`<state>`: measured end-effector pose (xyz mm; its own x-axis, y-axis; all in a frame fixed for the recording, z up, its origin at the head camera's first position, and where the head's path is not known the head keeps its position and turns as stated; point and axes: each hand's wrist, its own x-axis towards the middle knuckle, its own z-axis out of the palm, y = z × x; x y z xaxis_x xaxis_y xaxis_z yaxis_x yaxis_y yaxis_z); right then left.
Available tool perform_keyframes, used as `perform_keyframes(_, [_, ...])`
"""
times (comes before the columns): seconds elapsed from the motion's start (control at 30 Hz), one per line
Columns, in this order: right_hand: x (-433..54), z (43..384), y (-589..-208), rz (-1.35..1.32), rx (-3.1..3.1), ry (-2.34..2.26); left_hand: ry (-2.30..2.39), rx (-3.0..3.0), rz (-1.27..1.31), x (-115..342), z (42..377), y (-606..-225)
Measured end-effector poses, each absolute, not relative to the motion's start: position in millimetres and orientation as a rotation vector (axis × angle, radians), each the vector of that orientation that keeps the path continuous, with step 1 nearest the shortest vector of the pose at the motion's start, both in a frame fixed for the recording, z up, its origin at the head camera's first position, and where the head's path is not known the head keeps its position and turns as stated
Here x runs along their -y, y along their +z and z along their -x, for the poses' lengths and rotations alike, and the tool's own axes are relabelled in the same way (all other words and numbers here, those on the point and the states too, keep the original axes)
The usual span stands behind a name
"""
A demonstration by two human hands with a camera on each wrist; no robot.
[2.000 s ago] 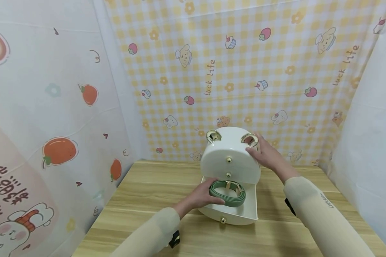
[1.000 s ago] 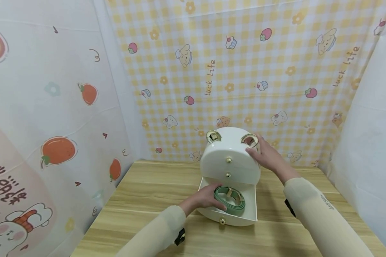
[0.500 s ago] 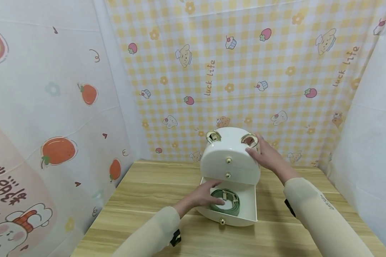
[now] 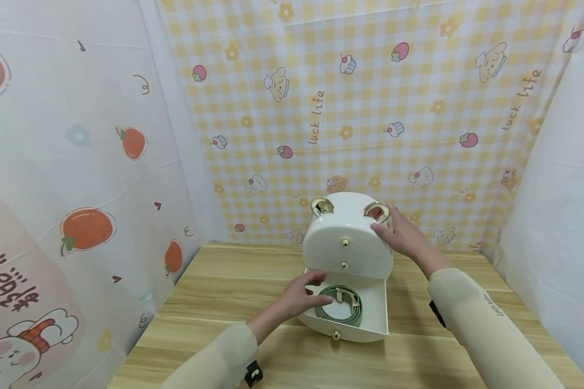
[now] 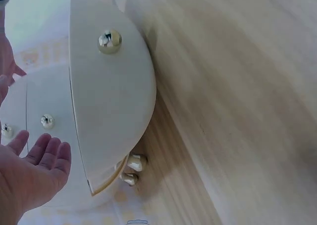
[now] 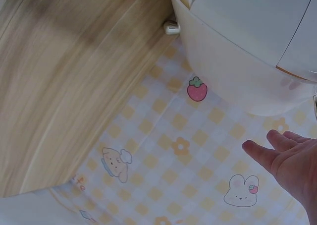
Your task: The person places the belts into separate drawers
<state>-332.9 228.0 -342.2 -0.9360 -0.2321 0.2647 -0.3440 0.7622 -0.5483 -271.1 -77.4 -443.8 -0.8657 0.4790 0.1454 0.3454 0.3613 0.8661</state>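
Observation:
A green belt (image 4: pixel 356 314) with gold buckle parts lies coiled in the pulled-out bottom drawer (image 4: pixel 377 305) of a white storage box (image 4: pixel 323 254). My left hand (image 4: pixel 297 296) hovers over the drawer's left side, thumb and fingers apart and holding nothing. From the left wrist view, this hand (image 5: pixel 37 178) shows spread fingers beside the drawer front (image 5: pixel 116 86), and the belt is hidden. My right hand (image 4: pixel 403 233) rests at the box's upper right, thumb on its front edge and fingers behind the gold ring ear (image 4: pixel 388 212). Straight fingers (image 6: pixel 262 153) show in the right wrist view.
The box stands on a wood-grain table (image 4: pixel 243 286). Gold knobs (image 4: pixel 345 243) mark its drawers. A yellow checked cloth (image 4: pixel 253 205) hangs directly behind, and white printed cloths (image 4: pixel 141 227) close in the sides.
My left hand has lowered the coiled belt into the drawer, let go of it, and drawn back slightly to the left. The right hand stays at the box.

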Motion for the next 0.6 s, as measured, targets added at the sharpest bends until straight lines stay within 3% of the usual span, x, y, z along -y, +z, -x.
perform_keyframes(0.6, [-230,336,-345,-0.463,2.764,0.927,1.7,-2.226,-0.863,82,223,-457])
